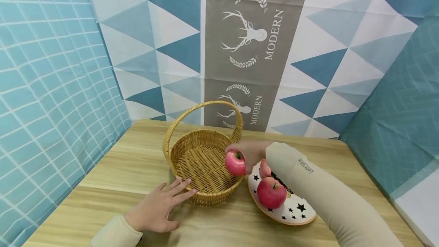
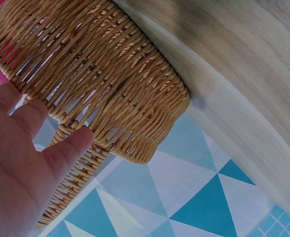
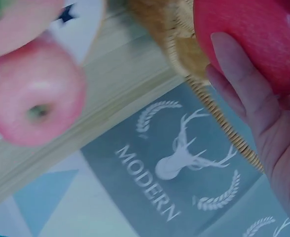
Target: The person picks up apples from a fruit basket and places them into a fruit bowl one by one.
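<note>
A wicker basket (image 1: 205, 193) with a tall arched handle stands on the wooden table, its woven floor bare. My left hand (image 1: 161, 205) rests its spread, straight fingers on the basket's near left rim; the left wrist view shows fingertips (image 2: 78, 138) touching the weave (image 2: 105, 79). In my right hand (image 1: 252, 153) is a red apple (image 1: 235, 163), gripped over the basket's right rim. The right wrist view shows the thumb curled against that apple (image 3: 256, 42). To the right, a white plate with black stars (image 1: 291, 216) bears a red apple (image 1: 271, 193) and another apple (image 1: 265, 169), partly hidden by the right sleeve.
Behind the table (image 1: 113, 174) hangs a patterned cloth (image 1: 253, 48) with triangles and deer heads. A blue tiled cloth (image 1: 51, 87) borders the left side, a teal one (image 1: 401, 125) the right. A white surface (image 1: 422, 201) lies at the right edge.
</note>
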